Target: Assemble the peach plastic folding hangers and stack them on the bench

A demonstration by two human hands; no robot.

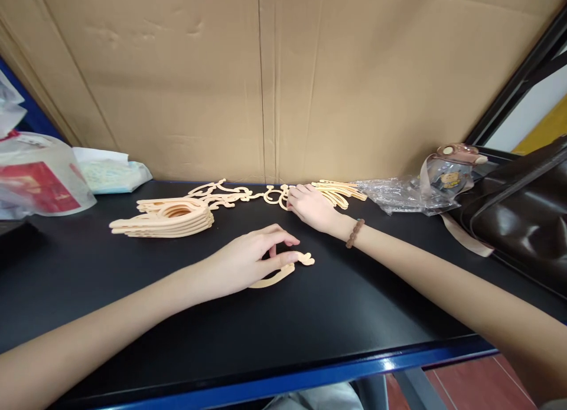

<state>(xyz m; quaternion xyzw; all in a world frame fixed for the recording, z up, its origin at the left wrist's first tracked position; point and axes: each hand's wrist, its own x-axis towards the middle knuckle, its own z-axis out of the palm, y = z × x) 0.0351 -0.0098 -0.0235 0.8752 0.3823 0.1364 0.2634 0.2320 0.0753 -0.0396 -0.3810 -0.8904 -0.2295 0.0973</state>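
My left hand (252, 259) rests on the black table (310, 315), its fingers curled over a cream plastic hanger piece (283, 271) that lies flat under them. My right hand (310, 208), with a brown bead bracelet (354, 233) on the wrist, reaches to the back of the table and its fingers close on a loose cream hanger part (277, 196). A neat stack of the same cream hangers (170, 218) lies to the left. More loose hangers (339, 191) lie just right of my right hand.
A cardboard wall (283, 79) stands behind the table. Plastic bags (39, 173) and a wipes packet (110, 172) sit at the far left. Crumpled clear plastic (390, 194), a small clear bottle (449, 171) and a dark brown bag (522, 209) lie at the right.
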